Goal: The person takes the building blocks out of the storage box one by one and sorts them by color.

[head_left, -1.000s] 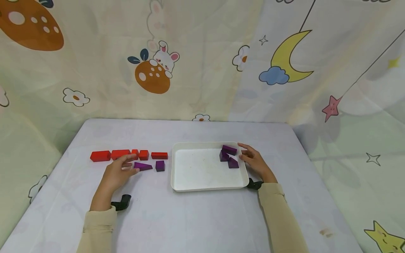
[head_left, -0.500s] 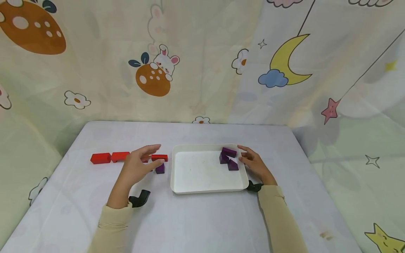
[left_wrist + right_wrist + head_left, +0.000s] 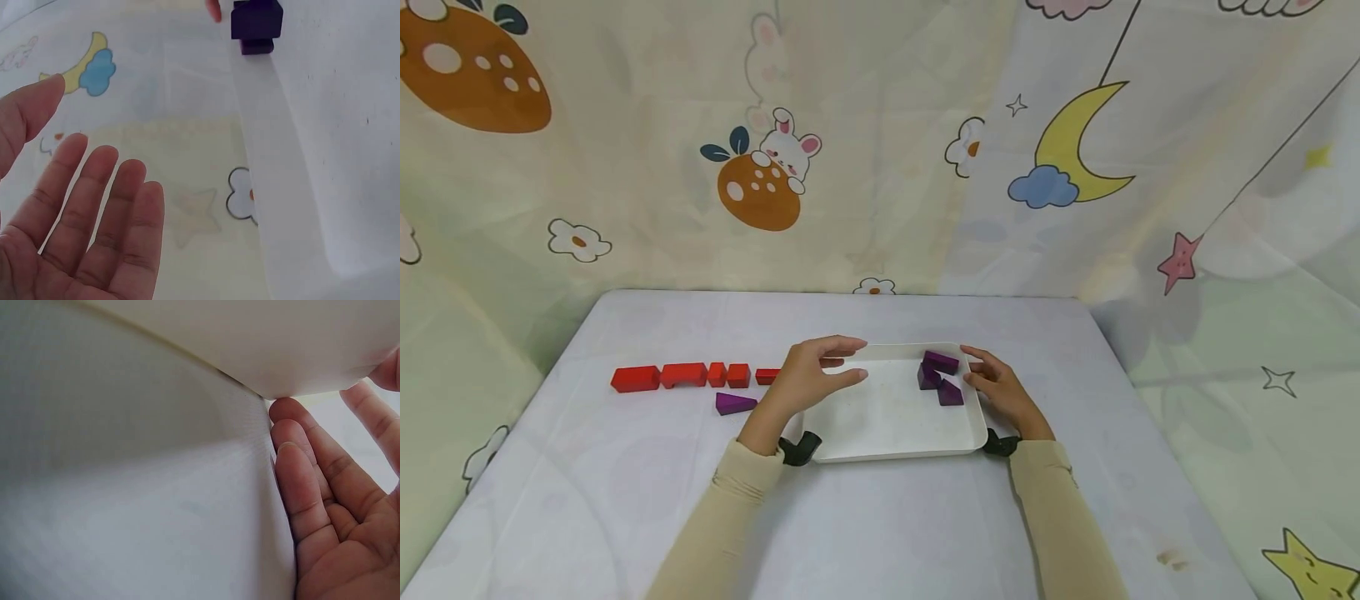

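Note:
My left hand [image 3: 812,375] is over the left part of a white tray [image 3: 883,425], fingers extended and thumb apart, with nothing in it. In the left wrist view, the palm and spread fingers are beside the tray wall. At the tray's far right corner, my right hand [image 3: 1003,387] holds the rim, thumb over the edge; in the right wrist view, some fingertips [image 3: 297,465] are against its underside. Three purple blocks lie inside at the right: a long one [image 3: 941,362], a squarish one [image 3: 928,377] and an angled one [image 3: 950,393].
Several red blocks [image 3: 683,375] form a row left of the tray, the rightmost partly behind my left hand. A purple wedge-shaped block [image 3: 734,403] lies in front of them. A white cloth covers the table [image 3: 910,533]; a patterned curtain [image 3: 880,167] hangs behind it.
My left hand has moved right from beside the purple wedge to above the tray's left part. It now hides the small purple cube. The right hand stays at the rim.

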A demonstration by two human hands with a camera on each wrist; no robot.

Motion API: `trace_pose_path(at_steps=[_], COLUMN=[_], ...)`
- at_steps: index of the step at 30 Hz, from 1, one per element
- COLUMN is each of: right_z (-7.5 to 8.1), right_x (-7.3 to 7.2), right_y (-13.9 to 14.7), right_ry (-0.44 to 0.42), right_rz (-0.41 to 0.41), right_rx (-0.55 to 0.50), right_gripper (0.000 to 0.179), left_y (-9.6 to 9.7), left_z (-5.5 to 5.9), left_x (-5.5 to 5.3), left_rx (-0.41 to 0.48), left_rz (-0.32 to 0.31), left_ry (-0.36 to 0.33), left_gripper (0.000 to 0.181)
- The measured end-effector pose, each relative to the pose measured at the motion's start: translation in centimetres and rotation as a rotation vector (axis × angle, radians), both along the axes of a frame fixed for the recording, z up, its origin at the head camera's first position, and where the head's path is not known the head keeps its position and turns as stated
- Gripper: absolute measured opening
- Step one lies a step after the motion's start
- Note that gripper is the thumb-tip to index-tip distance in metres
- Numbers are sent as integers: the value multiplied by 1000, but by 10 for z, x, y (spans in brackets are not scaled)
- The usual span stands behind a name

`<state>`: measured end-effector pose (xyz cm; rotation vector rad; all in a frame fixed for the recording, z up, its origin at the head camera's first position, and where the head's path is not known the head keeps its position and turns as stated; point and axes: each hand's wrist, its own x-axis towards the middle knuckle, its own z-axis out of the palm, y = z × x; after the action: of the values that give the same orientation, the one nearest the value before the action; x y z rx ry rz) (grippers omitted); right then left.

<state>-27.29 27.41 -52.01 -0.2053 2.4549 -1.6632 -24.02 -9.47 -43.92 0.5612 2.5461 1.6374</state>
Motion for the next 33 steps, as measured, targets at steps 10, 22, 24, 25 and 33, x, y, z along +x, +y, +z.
trace_pose_path(at_steps=[10,22,24,25,33], right_z=[0,5,6,6,5], right_x=[0,1,1,2,2], right_y=[-1,-2,-2,-2,-1], right_ry=[14,3,4,5,3], right_rz=[3,2,3,2,-4], right_rx=[-3,-13,-16,-18,2], right_gripper=[56,57,57,57,57], left_y=[32,64,70,73,95], left_z=[-16,-35,-38,-39,-52], left_x=[-27,-47,-50,-51,-54], left_rx=[-39,-59,-54,-56,-146], left_rz=[-56,-110,-117,-118,-89], left_ry=[-26,-69,-74,-75,-96], left_gripper=[48,50,50,50,51])
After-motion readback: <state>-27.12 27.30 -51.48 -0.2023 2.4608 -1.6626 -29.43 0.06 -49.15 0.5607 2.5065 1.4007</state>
